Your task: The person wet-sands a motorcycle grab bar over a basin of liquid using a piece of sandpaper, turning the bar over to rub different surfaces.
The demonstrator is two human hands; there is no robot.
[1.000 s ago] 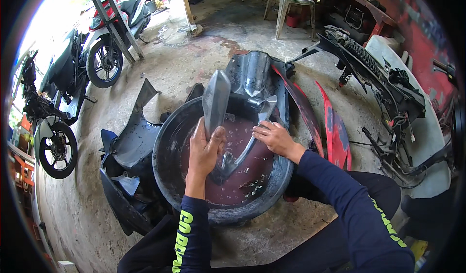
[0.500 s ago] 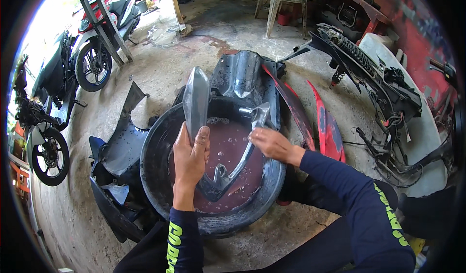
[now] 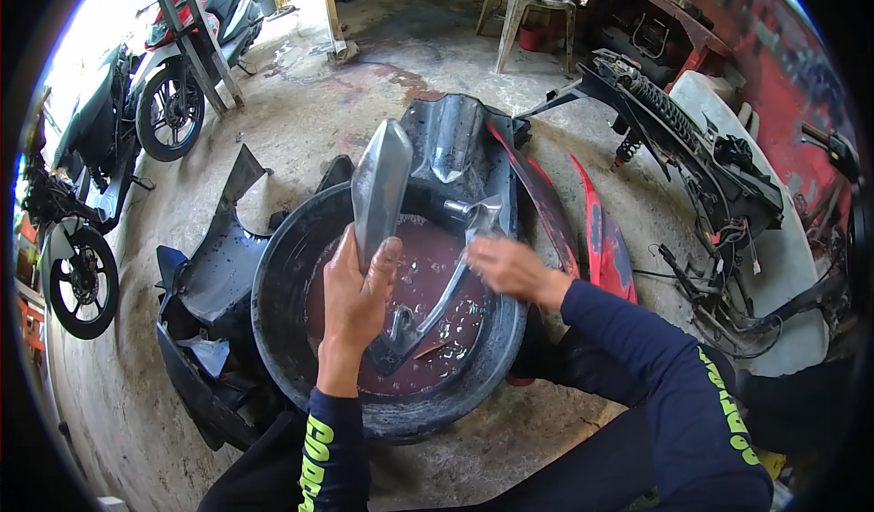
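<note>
A grey, V-shaped motorcycle body panel point(image 3: 380, 184) is held up over a large black tub point(image 3: 273, 366). My left hand point(image 3: 355, 284) is closed round its left arm, thumb toward me, with the broad blade-like end standing up above the fist. At the panel's right arm, my right hand point(image 3: 512, 268) has its fingers curled together against the edge, just below the bent upper end. Whether anything thin lies under those fingers is hidden. The panel's lower bend hangs close above the reddish, murky water point(image 3: 428, 266), where bubbles and a small brown strip point(image 3: 428, 352) show.
Dark body panels lie left point(image 3: 218, 284) and behind point(image 3: 455, 139) the tub. Red panels point(image 3: 605, 239) lie to its right. Farther right is a stripped motorcycle frame point(image 3: 683, 139). Motorcycles point(image 3: 86, 275) stand at left, and a plastic chair point(image 3: 533, 11) at the back.
My left hand has tilted the panel slightly, its raised end leaning more to the right. The right hand stays at the same arm. The whole view has shifted a little.
</note>
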